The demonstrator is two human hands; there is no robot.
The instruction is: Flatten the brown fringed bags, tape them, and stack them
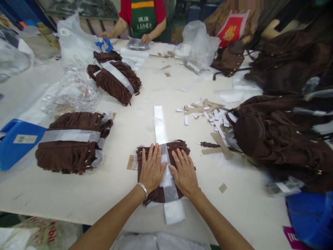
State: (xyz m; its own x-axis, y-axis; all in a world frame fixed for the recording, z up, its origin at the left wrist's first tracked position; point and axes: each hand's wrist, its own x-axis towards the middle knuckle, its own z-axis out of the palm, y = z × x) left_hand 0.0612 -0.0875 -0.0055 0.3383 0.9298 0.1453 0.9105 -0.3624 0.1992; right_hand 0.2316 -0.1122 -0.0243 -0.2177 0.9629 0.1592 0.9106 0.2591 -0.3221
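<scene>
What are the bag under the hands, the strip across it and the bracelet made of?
Bag: perhaps suede or imitation, matte, from its dull brown surface. Strip: probably plastic, slightly glossy; it looks translucent. Bracelet: likely metal, shiny, from its silvery gleam.

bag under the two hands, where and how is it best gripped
Probably by its left and right edges, left hand and right hand each from its own side: the bag lies flat and the strip crosses its middle, clear of those edges.

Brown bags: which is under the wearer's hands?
The front-middle bag, beneath the left hand and right hand; the bags at left and heap at right lie apart from both.
</scene>
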